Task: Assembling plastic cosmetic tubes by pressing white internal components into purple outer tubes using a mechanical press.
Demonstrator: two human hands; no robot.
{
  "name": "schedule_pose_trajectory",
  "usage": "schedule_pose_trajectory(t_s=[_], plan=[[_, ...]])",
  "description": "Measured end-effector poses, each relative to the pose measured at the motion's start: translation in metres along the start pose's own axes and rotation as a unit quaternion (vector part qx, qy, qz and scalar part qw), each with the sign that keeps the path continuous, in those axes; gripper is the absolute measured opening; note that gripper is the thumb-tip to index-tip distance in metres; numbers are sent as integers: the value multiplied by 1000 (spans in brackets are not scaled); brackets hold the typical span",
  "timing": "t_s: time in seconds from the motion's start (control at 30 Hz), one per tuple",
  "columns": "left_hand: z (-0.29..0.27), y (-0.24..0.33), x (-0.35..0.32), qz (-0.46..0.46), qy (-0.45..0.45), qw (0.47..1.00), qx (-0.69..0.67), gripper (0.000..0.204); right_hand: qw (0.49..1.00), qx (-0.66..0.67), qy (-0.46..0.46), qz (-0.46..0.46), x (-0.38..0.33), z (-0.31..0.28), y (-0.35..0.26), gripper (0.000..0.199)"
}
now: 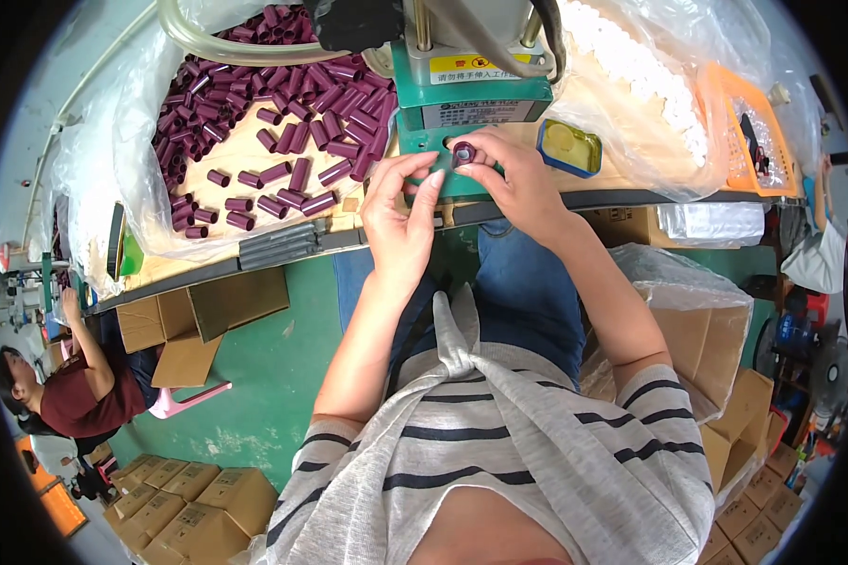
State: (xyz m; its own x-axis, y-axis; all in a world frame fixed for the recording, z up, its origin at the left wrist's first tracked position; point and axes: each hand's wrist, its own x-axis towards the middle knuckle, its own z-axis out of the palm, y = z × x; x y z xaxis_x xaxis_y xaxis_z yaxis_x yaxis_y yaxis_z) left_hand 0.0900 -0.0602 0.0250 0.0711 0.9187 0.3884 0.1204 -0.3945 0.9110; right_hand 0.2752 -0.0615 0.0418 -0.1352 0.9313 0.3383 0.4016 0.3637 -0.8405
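Fingers of the right hand have a dark purple piece pinched over the near side of the green machine, and the left hand sits just left of it, thumb and finger slightly apart, nothing visible between. Looks like a hold-and-position step to me, so the next move probably calls for a steady pinch and clear fingertips. Farther out, purple tubes litter the worktop on the left, white parts far right.

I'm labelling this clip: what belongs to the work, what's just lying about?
In the work, apparently:
right hand holding glossy purple cylindrical piece
short purple cylindrical tubes
green metal machine

Seemingly unrelated:
closed brown cardboard boxes
pink plastic stool
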Motion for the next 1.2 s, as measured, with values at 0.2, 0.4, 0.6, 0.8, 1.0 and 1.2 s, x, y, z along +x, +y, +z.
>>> schedule_pose_trajectory(t_s=[0.2, 0.4, 0.6, 0.8, 1.0, 1.2], plan=[[16, 5, 18, 57, -27, 993, 104, 39, 999, -27, 0, -16, -1, 0, 5, 25], [24, 2, 23, 33, -36, 996, 79, 34, 1000, -11, -5, -19, 1, -3, 5, 25], [24, 2, 26, 49, -38, 994, 93, 30, 1000, 7, -16, 19, 4, -5, 0, 24], [26, 1, 24, 83, -51, 989, 112, 29, 997, -46, 41, -37, -6, 4, 12, 26], [23, -4, 22, 143, -36, 977, 152, 29, 987, -67, 105, -101, -9, 16, 22, 28], [-9, -18, 16, 73, -35, 972, 220, 56, 995, -33, 89, 24, -11, -31, 10, 34]])
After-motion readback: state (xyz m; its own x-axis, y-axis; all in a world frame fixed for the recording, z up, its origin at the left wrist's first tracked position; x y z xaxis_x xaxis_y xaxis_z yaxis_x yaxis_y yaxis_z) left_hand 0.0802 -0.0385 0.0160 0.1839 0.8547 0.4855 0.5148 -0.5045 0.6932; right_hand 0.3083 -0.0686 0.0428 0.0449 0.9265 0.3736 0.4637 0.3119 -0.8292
